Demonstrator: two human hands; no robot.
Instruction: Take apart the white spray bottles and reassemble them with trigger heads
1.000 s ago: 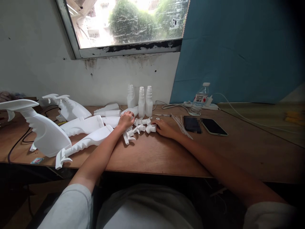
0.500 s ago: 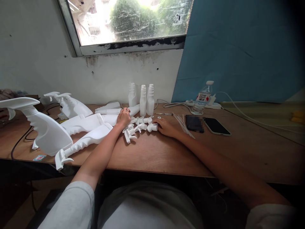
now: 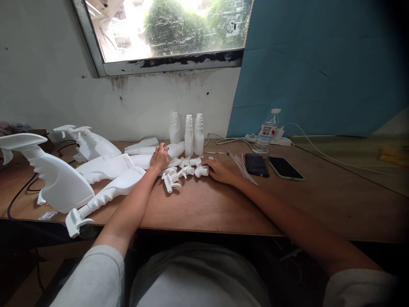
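Several white trigger spray heads [image 3: 185,171] lie in a loose pile at the middle of the table. My left hand [image 3: 160,158] is on a white bottle [image 3: 176,149] lying on its side behind the pile, its fingers bent over the bottle; the fingertips are partly hidden. At the right end of the pile my right hand [image 3: 219,171] rests on the table with fingers loosely apart, its fingertips against a single spray head [image 3: 201,171]. Just beyond that hand are small white rings [image 3: 211,158]. Three white bottles [image 3: 198,135] without spray heads stand upright farther back.
On the left are several spray bottles with heads fitted, one standing [image 3: 60,179] and others lying [image 3: 108,187]. To the right are thin white tubes [image 3: 241,166], a dark flat object [image 3: 255,164], a phone [image 3: 286,168], a water bottle [image 3: 267,132] and a power strip [image 3: 284,141].
The view has swung slightly, so everything sits a little farther left. My left hand has shifted slightly left over the lying bottle. My right hand stays beside the same spray head.
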